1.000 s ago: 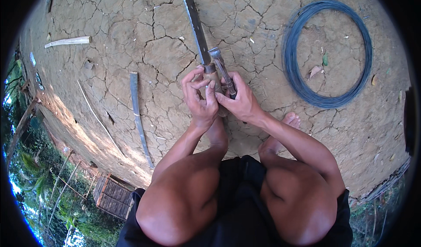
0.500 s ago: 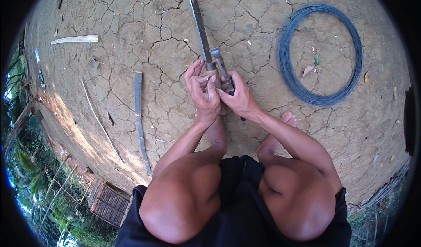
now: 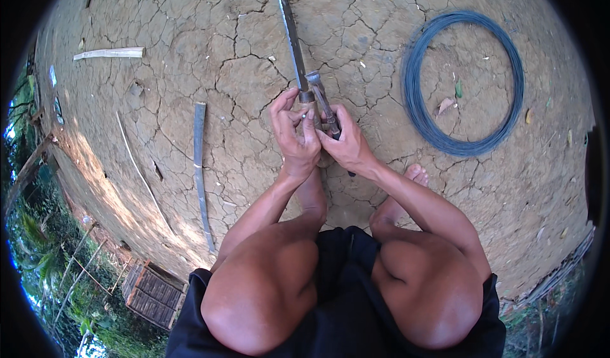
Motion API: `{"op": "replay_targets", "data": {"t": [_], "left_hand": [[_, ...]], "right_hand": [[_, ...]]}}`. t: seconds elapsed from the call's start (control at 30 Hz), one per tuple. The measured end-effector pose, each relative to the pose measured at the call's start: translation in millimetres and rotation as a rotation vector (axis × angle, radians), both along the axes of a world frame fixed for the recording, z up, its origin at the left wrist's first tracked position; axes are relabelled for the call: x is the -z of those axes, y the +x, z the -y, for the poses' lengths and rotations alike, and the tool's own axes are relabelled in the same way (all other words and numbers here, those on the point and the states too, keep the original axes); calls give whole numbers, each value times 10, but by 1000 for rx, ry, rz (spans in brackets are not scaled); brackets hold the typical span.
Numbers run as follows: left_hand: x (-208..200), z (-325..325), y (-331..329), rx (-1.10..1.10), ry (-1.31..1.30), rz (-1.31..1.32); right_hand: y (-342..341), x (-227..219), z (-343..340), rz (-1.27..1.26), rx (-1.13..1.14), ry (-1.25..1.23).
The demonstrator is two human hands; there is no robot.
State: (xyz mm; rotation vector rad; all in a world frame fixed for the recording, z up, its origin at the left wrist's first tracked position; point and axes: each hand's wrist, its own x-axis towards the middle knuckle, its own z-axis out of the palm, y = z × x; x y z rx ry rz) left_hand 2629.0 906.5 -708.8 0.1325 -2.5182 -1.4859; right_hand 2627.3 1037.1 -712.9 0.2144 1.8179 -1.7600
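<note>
A machete [image 3: 291, 37] points away from me, its long dark blade running to the top of the view. Its wooden handle passes between and partly behind my hands. My left hand [image 3: 297, 135] is beside the handle, fingers curled and thumb pressed in; a tiny pale spot shows at the pinch, too small to name. Whether this hand also bears the machete is hidden. My right hand [image 3: 346, 143] is closed round what look like metal pincers [image 3: 322, 99], their head close beside the machete's collar. Both hands touch or nearly touch.
On the cracked earth to the right lies a coil of blue-grey wire [image 3: 412, 81]. At left are a flat dark strip [image 3: 201, 161], a thin stick [image 3: 141, 167] and a pale split piece [image 3: 111, 54]. My bare right foot [image 3: 416, 175] stands below the right hand.
The view has shifted slightly. Both hands keep almost the same pose, with the machete and the pincers still close together between them.
</note>
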Motion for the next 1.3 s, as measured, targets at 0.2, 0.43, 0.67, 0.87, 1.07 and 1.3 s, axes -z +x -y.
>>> {"op": "replay_targets", "data": {"t": [0.2, 0.43, 0.67, 0.87, 1.07, 1.3], "left_hand": [[-34, -35, -18, -5, -46, 9], [-3, 7, -5, 21, -43, -17], [-57, -36, 16, -31, 55, 80], [-63, -51, -17, -10, 61, 61], [-79, -37, -10, -17, 112, 137], [-130, -71, -49, 6, 102, 138]], "right_hand": [[18, 42, -28, -53, 12, -4], [5, 10, -3, -34, 17, 4], [22, 44, -12, -34, -1, -9], [11, 33, -6, 19, -26, 15], [-9, -12, 0, -31, -18, 19], [10, 27, -37, -20, -4, 0]]}}
